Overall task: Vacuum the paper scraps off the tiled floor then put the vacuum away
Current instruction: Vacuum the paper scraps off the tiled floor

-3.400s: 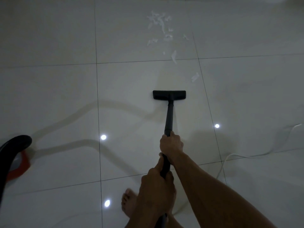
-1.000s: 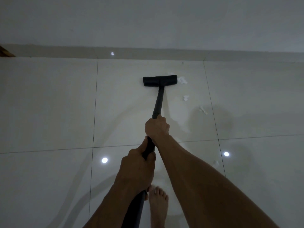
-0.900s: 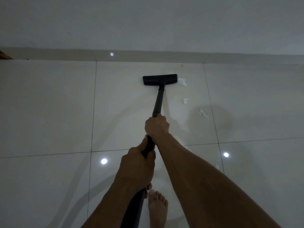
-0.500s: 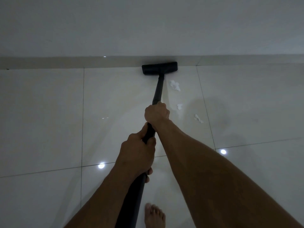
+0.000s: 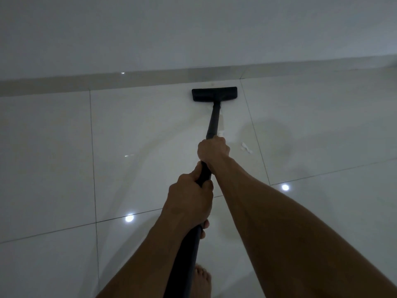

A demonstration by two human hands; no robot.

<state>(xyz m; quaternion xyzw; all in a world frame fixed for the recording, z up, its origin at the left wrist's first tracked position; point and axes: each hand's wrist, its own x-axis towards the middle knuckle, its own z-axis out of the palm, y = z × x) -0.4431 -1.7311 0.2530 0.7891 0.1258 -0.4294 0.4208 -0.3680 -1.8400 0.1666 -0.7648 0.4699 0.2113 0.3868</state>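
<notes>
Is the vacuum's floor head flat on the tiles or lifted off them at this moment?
Apparently flat: the floor head sits level on the tiled floor near the skirting, no gap visible beneath, though dim light prevents certainty.

both bare arms reach forward; right hand (image 5: pixel 213 151) grips ahead, left hand (image 5: pixel 189 201) clenched behind it, a bare foot (image 5: pixel 201 281) below.

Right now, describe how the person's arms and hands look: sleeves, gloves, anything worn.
Both arms are bare as far up as the frame shows, with no sleeve in view. The left hand and right hand wear no gloves, and no watch, bracelet or ring is visible, though the light is dim. A bare foot shows below.
</notes>
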